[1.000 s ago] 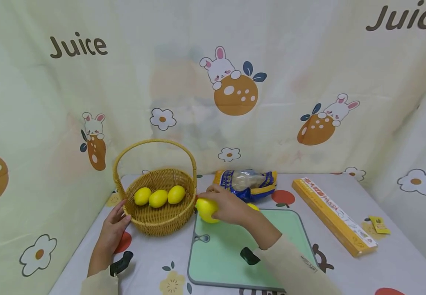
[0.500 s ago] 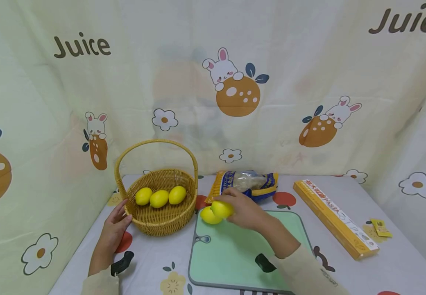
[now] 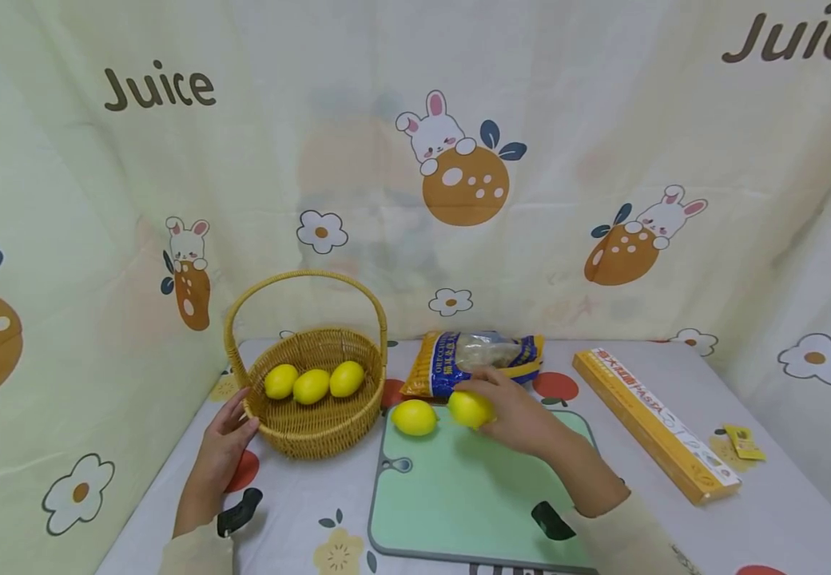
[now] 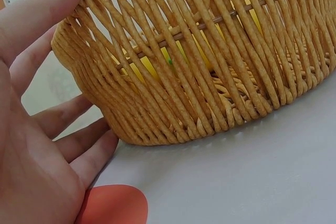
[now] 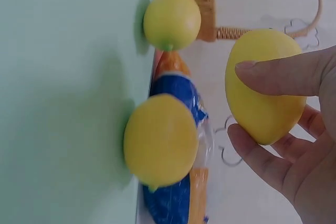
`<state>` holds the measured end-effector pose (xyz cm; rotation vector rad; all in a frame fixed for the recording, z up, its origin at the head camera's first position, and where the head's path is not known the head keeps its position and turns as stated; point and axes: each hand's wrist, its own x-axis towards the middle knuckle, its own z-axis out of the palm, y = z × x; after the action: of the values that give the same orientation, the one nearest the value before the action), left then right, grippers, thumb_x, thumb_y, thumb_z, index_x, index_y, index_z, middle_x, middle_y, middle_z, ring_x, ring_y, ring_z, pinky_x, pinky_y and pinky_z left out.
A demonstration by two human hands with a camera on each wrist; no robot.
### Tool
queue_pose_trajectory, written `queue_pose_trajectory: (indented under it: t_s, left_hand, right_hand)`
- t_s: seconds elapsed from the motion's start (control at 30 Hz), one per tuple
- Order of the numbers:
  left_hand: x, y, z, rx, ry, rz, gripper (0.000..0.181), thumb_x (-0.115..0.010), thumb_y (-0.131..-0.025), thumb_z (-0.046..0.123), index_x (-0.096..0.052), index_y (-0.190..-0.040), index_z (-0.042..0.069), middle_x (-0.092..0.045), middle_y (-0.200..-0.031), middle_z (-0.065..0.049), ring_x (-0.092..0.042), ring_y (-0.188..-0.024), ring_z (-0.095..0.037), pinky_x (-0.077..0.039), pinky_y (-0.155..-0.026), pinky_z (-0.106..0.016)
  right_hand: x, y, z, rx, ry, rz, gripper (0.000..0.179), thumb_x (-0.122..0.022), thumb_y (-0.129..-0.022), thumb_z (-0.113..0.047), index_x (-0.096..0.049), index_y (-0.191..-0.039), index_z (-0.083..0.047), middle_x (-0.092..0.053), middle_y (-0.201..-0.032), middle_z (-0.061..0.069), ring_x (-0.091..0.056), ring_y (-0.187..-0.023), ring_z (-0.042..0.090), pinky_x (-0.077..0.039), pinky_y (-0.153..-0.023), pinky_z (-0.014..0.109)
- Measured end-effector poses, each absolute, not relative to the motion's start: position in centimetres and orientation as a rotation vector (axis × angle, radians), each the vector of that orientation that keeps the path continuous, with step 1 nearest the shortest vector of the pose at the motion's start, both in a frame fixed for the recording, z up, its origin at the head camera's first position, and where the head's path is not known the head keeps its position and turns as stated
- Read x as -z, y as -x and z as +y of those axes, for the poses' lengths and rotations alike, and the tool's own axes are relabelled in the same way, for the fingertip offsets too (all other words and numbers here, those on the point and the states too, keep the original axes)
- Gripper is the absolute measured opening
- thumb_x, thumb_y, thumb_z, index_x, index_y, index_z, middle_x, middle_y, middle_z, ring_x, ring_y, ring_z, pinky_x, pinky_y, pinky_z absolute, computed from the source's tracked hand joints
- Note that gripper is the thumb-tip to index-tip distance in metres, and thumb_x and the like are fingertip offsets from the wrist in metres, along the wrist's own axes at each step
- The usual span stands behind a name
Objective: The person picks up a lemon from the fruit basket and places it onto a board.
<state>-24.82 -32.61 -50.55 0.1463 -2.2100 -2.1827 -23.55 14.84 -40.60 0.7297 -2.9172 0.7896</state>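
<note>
My right hand [image 3: 512, 411] holds a yellow lemon [image 3: 470, 409] over the far part of the green cutting board [image 3: 444, 503]; in the right wrist view the thumb lies across the lemon, with fingers beneath. Another lemon [image 3: 414, 418] lies at the board's far left corner. A further board lemon [image 5: 160, 141] shows in the right wrist view, hidden behind my hand in the head view. My left hand [image 3: 221, 447] touches the left end of the wicker basket [image 3: 318, 439], fingers fairly straight against its rim and side. Three lemons [image 3: 311, 386] sit in the basket.
Behind the board lies a blue and orange pasta bag [image 3: 444, 359] by the curtain. A long orange pasta box [image 3: 656, 423] is at the right, with a small yellow packet [image 3: 744, 442] beyond it. The basket's tall handle [image 3: 308, 274] arches above it.
My right hand has moved right with its lemon, away from the basket side. The lemon at the board's left corner now shows fully. My left hand has stayed at the basket.
</note>
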Motion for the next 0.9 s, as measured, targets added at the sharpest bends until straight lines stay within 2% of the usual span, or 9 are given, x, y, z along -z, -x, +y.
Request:
queue_pose_trajectory:
  t_s: [0.17, 0.23, 0.33, 0.4, 0.5, 0.9]
  left_hand:
    - [50.4, 24.7, -32.5, 2.180, -0.126, -2.201, 0.067, -0.060, -0.098, 0.017, -0.026, -0.155, 0.024, -0.022, -0.158, -0.013, -0.025, -0.141, -0.030, -0.038, -0.102, -0.021]
    - [50.3, 24.7, -32.4, 2.191, -0.125, -2.186, 0.067, -0.060, -0.098, 0.016, -0.026, -0.155, 0.023, -0.022, -0.158, -0.013, -0.025, -0.141, -0.030, -0.039, -0.099, -0.018]
    - [50.1, 24.7, -32.4, 2.210, -0.138, -2.173, 0.067, -0.059, -0.098, 0.015, -0.025, -0.155, 0.023, -0.020, -0.159, -0.013, -0.023, -0.142, -0.030, -0.034, -0.107, -0.027]
    - [50.1, 24.7, -32.3, 2.209, -0.150, -2.186, 0.068, -0.060, -0.098, 0.017, -0.025, -0.156, 0.025, -0.019, -0.159, -0.012, -0.022, -0.143, -0.029, -0.028, -0.111, -0.037]
    - [50.2, 24.7, -32.4, 2.187, -0.178, -2.216, 0.069, -0.061, -0.097, 0.020, -0.025, -0.155, 0.028, -0.020, -0.159, -0.012, -0.021, -0.143, -0.030, -0.024, -0.113, -0.045]
    - [50.3, 24.8, -32.7, 2.130, -0.213, -2.276, 0.069, -0.064, -0.096, 0.026, -0.027, -0.154, 0.034, -0.020, -0.159, -0.010, -0.019, -0.144, -0.031, -0.021, -0.114, -0.050]
  right_hand:
    - [41.1, 23.3, 16.3, -0.807, -0.671, -2.901, 0.058, -0.080, -0.078, -0.003, -0.062, -0.129, -0.024, -0.049, -0.130, 0.004, -0.051, -0.112, 0.031, -0.047, -0.091, 0.056]
    - [41.2, 23.3, 16.7, -0.830, -0.664, -2.890, 0.058, -0.079, -0.077, -0.002, -0.062, -0.130, -0.022, -0.048, -0.132, 0.006, -0.051, -0.113, 0.032, -0.047, -0.091, 0.057]
    - [41.4, 23.3, 17.3, -0.871, -0.645, -2.887, 0.059, -0.079, -0.077, -0.001, -0.062, -0.130, -0.020, -0.047, -0.135, 0.008, -0.050, -0.116, 0.033, -0.046, -0.093, 0.057]
    - [41.6, 23.3, 17.7, -0.879, -0.646, -2.885, 0.059, -0.078, -0.077, 0.000, -0.062, -0.130, -0.018, -0.046, -0.138, 0.010, -0.049, -0.117, 0.035, -0.045, -0.093, 0.058]
    - [41.8, 23.3, 18.3, -0.875, -0.636, -2.884, 0.059, -0.078, -0.076, 0.002, -0.062, -0.130, -0.017, -0.044, -0.141, 0.011, -0.049, -0.119, 0.035, -0.045, -0.094, 0.059]
    - [42.7, 23.4, 21.0, -0.909, -0.590, -2.878, 0.057, -0.079, -0.074, 0.003, -0.063, -0.126, -0.013, -0.051, -0.123, 0.006, -0.049, -0.109, 0.029, -0.047, -0.093, 0.054]
